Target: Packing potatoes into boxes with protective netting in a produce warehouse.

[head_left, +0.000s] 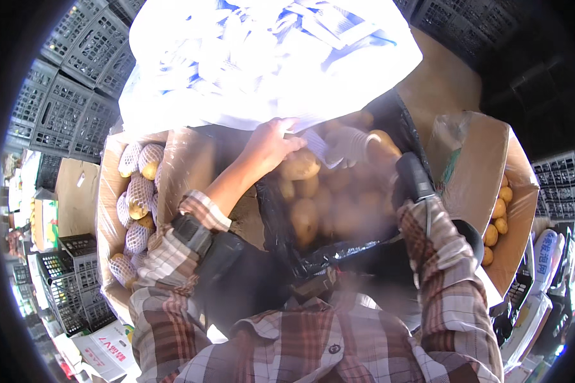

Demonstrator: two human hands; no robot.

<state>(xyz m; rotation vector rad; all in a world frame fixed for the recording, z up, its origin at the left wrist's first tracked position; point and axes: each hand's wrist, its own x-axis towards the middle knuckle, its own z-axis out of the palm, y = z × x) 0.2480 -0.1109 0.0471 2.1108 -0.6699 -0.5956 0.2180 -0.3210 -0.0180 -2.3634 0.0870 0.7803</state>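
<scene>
My bare left hand point(280, 141) is at the lower edge of a big white bag point(211, 107), its fingers pinched at a pale foam net sleeve point(320, 147). The glare hides part of that grip. Just below the fingers lies a yellow-brown fruit point(301, 165). Across from it, my right hand point(347, 144), in a light glove, is close to the sleeve's other side. Blur hides whether its fingers hold anything. Beneath both hands, a container lined with black plastic point(280, 230) holds many more of these fruits point(305, 220).
At left, a cardboard box point(187, 158) contains fruits in foam nets point(140, 194). Another cardboard box point(479, 167) with unwrapped fruits point(498, 208) stands at right. Grey plastic crates point(69, 112) are stacked at upper left, black crates point(74, 282) at lower left.
</scene>
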